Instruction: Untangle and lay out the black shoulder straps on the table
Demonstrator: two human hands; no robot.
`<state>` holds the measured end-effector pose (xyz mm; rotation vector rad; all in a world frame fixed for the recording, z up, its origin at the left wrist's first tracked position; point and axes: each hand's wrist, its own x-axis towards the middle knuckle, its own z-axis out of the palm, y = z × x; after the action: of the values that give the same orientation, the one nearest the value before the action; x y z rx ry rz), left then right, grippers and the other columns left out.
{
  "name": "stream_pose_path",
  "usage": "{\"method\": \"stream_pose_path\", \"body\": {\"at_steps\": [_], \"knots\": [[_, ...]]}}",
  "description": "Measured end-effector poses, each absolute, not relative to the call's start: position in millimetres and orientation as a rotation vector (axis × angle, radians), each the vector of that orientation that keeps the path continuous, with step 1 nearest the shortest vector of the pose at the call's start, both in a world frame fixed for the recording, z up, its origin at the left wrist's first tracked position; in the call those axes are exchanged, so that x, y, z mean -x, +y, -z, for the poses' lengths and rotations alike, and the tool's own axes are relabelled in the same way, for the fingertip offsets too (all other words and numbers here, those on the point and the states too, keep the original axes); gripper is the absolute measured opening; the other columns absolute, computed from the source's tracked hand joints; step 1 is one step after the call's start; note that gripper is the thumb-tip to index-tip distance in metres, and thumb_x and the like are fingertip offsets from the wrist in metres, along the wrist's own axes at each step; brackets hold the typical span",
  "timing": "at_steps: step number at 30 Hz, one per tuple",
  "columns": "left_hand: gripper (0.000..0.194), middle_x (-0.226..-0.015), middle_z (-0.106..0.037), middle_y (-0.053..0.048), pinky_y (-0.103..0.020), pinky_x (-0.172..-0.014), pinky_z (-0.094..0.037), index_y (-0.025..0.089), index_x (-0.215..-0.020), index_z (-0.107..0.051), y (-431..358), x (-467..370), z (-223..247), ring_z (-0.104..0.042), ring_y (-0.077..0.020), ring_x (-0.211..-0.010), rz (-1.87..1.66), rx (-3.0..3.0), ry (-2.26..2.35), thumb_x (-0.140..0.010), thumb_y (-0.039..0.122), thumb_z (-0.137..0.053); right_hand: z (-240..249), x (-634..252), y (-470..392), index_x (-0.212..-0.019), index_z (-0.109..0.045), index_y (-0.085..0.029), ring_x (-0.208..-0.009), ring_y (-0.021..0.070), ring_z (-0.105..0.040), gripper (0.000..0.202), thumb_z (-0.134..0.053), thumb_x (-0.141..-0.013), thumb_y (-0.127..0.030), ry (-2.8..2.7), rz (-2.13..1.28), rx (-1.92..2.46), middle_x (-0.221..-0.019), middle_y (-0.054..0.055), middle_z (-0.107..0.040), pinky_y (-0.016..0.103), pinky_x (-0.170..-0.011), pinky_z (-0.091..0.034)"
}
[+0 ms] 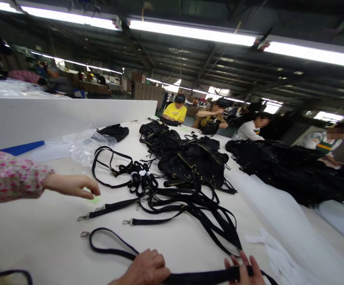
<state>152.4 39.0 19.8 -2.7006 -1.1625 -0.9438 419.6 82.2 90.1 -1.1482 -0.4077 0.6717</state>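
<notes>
A black bag strap (203, 276) stretches between my two hands at the near edge of the table. My left hand (146, 267) is closed over its left part. At the other end my right hand (246, 271) has its fingers around the strap. From my left hand a thinner length loops away to a metal snap hook (84, 234). Just beyond lie more black straps (163, 219) with metal hooks, and behind them a tied bundle of straps (142, 180).
A co-worker's hand (74, 186) in a floral sleeve reaches in from the left above the table (56, 229). Black bags (189, 158) are heaped mid-table, with another dark pile (290, 170) at right. Clear plastic (84, 148) and white sheeting (284, 202) lie around. Several people sit beyond.
</notes>
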Motion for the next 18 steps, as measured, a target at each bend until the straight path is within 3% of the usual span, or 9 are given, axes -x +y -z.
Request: {"method": "stream_pose_path", "body": {"at_steps": [3,5,7,9,14,18], "knots": [[0.014,-0.083,-0.053,0.0,-0.036,-0.06,-0.028,0.021,-0.087,-0.05,33.9,-155.0,-23.1,-0.047,-0.0197,-0.072,0.932,2.737,-1.137,-0.089,0.013,-0.061,-110.1,-405.9,83.0,-0.143,-0.045,-0.027,-0.082,0.0112,-0.067,0.059,-0.059,-0.086,-0.036,-0.905,-0.458,1.309,-0.137,0.009,-0.06,0.017,-0.057,-0.055],[0.012,-0.086,-0.054,-0.001,-0.036,-0.063,-0.029,0.021,-0.092,-0.052,29.7,-152.9,-28.7,-0.048,-0.0202,-0.075,0.908,2.78,-1.138,-0.09,0.014,-0.061,-114.2,-394.7,80.0,-0.142,-0.048,-0.029,-0.086,0.0138,-0.07,0.052,-0.045,-0.09,-0.022,-1.616,-0.293,1.313,-0.126,0.006,-0.069,0.02,-0.063,-0.059],[0.016,-0.09,-0.055,-0.001,-0.037,-0.066,-0.032,0.022,-0.102,-0.053,25.0,-149.7,-35.0,-0.049,-0.0208,-0.079,0.842,2.838,-1.155,-0.091,0.014,-0.06,-112.1,-383.3,73.2,-0.144,-0.046,-0.033,-0.095,0.0151,-0.072,0.068,-0.038,-0.082,-0.004,-2.322,-0.147,1.115,-0.123,0.003,-0.072,0.022,-0.072,-0.061],[0.022,-0.094,-0.056,-0.001,-0.038,-0.069,-0.034,0.022,-0.111,-0.052,20.2,-146.9,-40.9,-0.051,-0.0217,-0.083,0.751,2.893,-1.195,-0.092,0.014,-0.059,-107.0,-374.9,63.7,-0.149,-0.035,-0.036,-0.102,0.0175,-0.072,0.085,-0.037,-0.073,0.003,-2.723,-0.047,0.919,-0.132,0.001,-0.068,0.025,-0.073,-0.063],[0.029,-0.108,-0.057,-0.003,-0.038,-0.078,-0.038,0.023,-0.125,-0.046,9.3,-137.0,-51.3,-0.054,-0.0222,-0.093,0.627,3.047,-1.207,-0.098,0.013,-0.047,-88.3,-383.9,39.2,-0.155,-0.018,-0.03,-0.103,0.0181,-0.073,0.086,-0.042,-0.078,0.0,-2.744,-0.111,1.005,-0.128,0.005,-0.071,0.027,-0.079,-0.064],[0.037,-0.119,-0.055,-0.005,-0.04,-0.089,-0.039,0.023,-0.134,-0.041,1.5,-119.1,-50.2,-0.052,-0.0223,-0.104,0.654,3.105,-1.243,-0.099,0.009,-0.036,-68.0,-407.1,22.6,-0.148,-0.036,-0.026,-0.099,0.0147,-0.073,0.066,-0.044,-0.085,-0.006,-2.555,-0.043,1.125,-0.114,0.003,-0.076,0.022,-0.077,-0.063]]}}
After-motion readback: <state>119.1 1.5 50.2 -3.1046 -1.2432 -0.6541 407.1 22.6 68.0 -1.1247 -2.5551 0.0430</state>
